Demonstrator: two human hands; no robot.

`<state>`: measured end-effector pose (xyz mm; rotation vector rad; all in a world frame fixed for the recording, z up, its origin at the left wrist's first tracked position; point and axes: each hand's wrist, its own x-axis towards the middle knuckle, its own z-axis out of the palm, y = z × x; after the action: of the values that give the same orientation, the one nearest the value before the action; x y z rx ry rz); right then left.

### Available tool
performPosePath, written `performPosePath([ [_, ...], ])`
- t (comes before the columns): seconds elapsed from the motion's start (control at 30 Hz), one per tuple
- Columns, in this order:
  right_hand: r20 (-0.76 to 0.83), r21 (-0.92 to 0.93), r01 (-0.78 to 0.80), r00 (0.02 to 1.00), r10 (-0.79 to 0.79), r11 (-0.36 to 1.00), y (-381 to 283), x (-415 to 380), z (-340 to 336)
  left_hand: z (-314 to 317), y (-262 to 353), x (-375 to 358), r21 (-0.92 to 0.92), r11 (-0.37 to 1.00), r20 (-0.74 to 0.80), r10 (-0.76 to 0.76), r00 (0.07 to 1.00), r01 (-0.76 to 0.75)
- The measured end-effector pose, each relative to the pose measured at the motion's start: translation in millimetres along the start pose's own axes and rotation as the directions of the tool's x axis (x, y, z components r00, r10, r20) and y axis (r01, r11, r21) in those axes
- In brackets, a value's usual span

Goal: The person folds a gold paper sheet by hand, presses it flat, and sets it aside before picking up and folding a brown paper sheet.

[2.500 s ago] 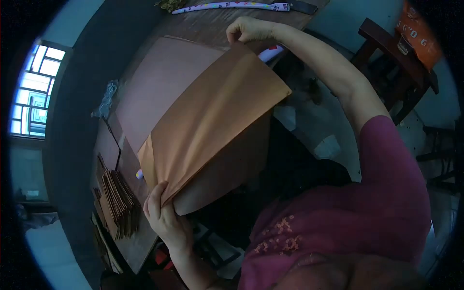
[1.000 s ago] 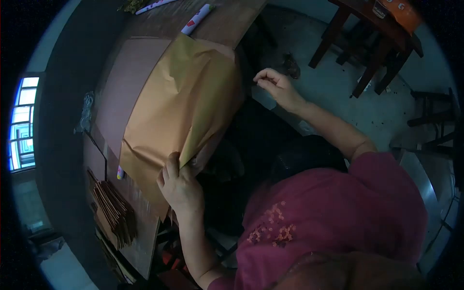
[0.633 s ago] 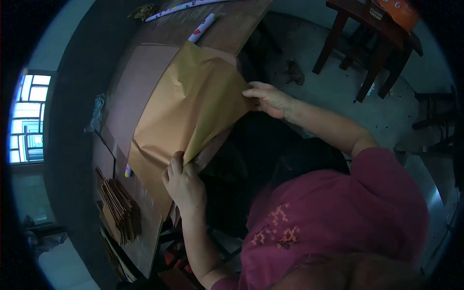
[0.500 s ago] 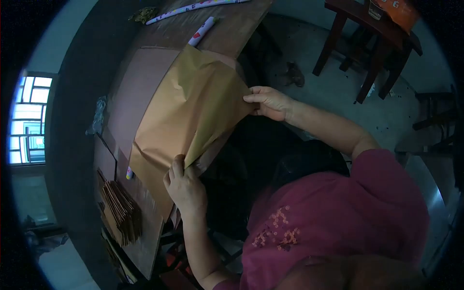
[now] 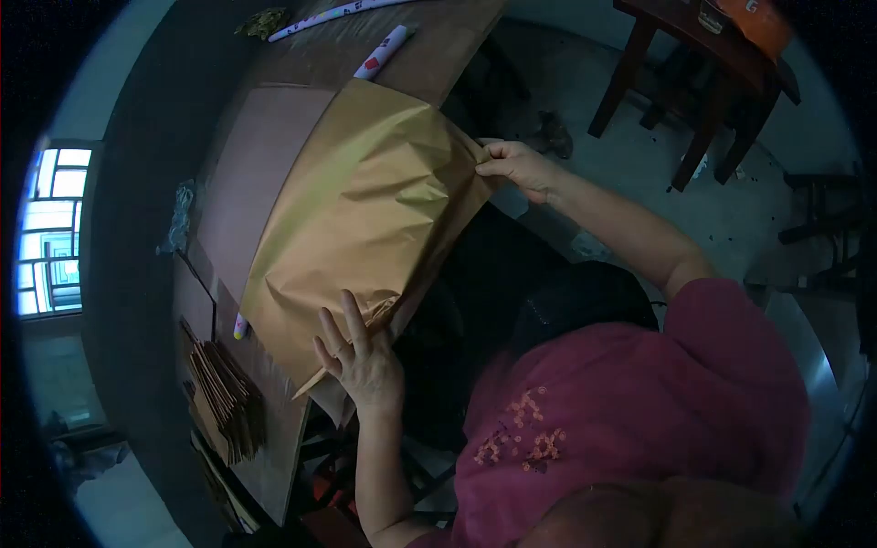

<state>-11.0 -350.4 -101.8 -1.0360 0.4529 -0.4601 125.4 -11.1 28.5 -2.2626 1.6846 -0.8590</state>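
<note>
A large creased sheet of brown wrapping paper (image 5: 320,219) lies over the table's near edge. My right hand (image 5: 523,171) pinches its corner between thumb and fingers, at the far right of the sheet. My left hand (image 5: 367,370) rests at the sheet's lower edge, fingers spread and stretched out, beside a crumpled fold. Beneath the sheet lies a flat pinkish-brown board or sheet (image 5: 260,155). A white printed roll (image 5: 382,52) pokes out from the top of the brown paper, and a similar tip (image 5: 240,326) shows at its lower left.
A stack of folded brown card or paper (image 5: 227,402) stands on the wooden table (image 5: 283,457). A long printed strip (image 5: 338,14) and crumpled clear plastic (image 5: 177,216) lie farther off. A dark wooden stool (image 5: 703,110) stands on the floor at upper right.
My left hand has let go of the paper's edge and spread its fingers. My right hand has moved slightly up and right with its corner, and the sheet lies flatter on the left.
</note>
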Motion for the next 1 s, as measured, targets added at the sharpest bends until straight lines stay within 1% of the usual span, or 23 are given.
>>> performPosePath([
  [0.07,0.024,0.028,0.015,1.000,-0.016,0.999,6,2,-7,-4,1,1,-0.003,1.000,0.065,-0.021,0.998,0.021],
  [0.13,0.055,0.145,-0.066,0.997,0.058,0.987,5,1,-9,7,0,0,0.023,0.999,-0.012,-0.025,1.000,0.026],
  [0.17,0.051,0.162,-0.070,0.997,0.063,0.984,3,0,-8,2,-1,1,-0.044,0.999,0.029,-0.028,0.999,0.029],
  [0.23,0.101,0.219,-0.103,0.991,0.082,0.970,-7,-10,-1,0,-1,-2,-0.059,0.997,0.137,-0.032,0.990,0.040],
  [0.27,0.188,0.216,-0.141,0.977,0.101,0.966,2,3,-15,4,-2,-4,-0.067,0.997,0.085,-0.029,0.996,0.035],
  [0.3,0.116,0.170,-0.131,0.987,0.113,0.977,-3,1,-9,6,2,-6,-0.087,0.996,0.023,-0.021,1.000,0.023],
  [0.33,0.024,0.119,-0.109,0.994,0.107,0.987,-11,-5,-2,10,2,-11,-0.084,0.995,0.038,-0.044,0.998,0.047],
  [0.37,0.068,0.091,-0.128,0.990,0.122,0.988,-10,0,-9,14,3,-18,-0.093,0.994,0.044,-0.054,0.998,0.058],
  [0.43,0.116,0.046,-0.151,0.983,0.145,0.988,-13,4,-9,14,-3,-38,-0.095,0.991,0.135,-0.084,0.987,0.097],
  [0.5,0.056,0.032,-0.114,0.992,0.112,0.993,-17,-1,-3,23,-2,-64,-0.138,0.988,0.006,-0.071,0.997,0.071],
  [0.53,0.033,0.009,-0.138,0.990,0.138,0.990,-22,-1,-9,22,4,-73,-0.132,0.987,0.021,-0.089,0.996,0.091],
  [0.6,0.044,-0.032,-0.123,0.991,0.125,0.992,-31,0,-11,8,0,-98,-0.263,0.965,0.033,0.012,0.999,-0.003],
  [0.63,0.041,-0.062,-0.095,0.994,0.097,0.994,-33,0,-15,7,0,-114,-0.315,0.949,-0.115,-0.059,0.992,0.020],
  [0.67,0.036,-0.046,-0.061,0.997,0.063,0.997,-36,-4,-8,3,-10,-128,-0.393,0.908,-0.124,-0.210,0.970,0.147],
  [0.7,0.037,-0.061,-0.074,0.996,0.076,0.995,-38,-3,-13,-1,-22,-140,-0.471,0.842,-0.119,-0.357,0.927,0.264],
  [0.73,0.034,-0.067,-0.057,0.998,0.059,0.996,-38,0,-20,9,-30,-155,-0.572,0.691,-0.118,-0.603,0.789,0.442],
  [0.77,0.029,-0.073,-0.045,0.998,0.047,0.996,-42,0,-23,13,-41,-167,-0.624,0.466,0.003,-0.802,0.598,0.627],
  [0.8,0.032,-0.081,-0.051,0.998,0.053,0.995,-46,-3,-18,21,-53,-178,-0.625,0.457,0.008,-0.807,0.591,0.633],
  [0.83,0.041,-0.082,-0.053,0.998,0.056,0.995,-52,-7,-13,30,-64,-187,-0.822,-0.017,0.293,-0.870,0.397,0.570],
  [0.87,0.049,-0.082,-0.053,0.997,0.058,0.995,-55,-8,-8,35,-71,-189,-0.792,-0.490,0.592,-0.763,0.260,0.366],
  [0.9,0.055,-0.092,-0.052,0.997,0.057,0.994,-58,-7,-7,40,-73,-188,-0.792,-0.495,0.592,-0.765,0.254,0.357],
  [0.97,0.004,-0.160,-0.067,0.998,0.069,0.985,-64,-6,-11,50,-77,-184,-0.694,-0.681,0.719,-0.632,0.290,0.235],
  [1.0,0.004,-0.169,-0.066,0.998,0.068,0.983,-66,-6,-13,61,-81,-186,-0.694,-0.690,0.714,-0.621,0.324,0.204],
])
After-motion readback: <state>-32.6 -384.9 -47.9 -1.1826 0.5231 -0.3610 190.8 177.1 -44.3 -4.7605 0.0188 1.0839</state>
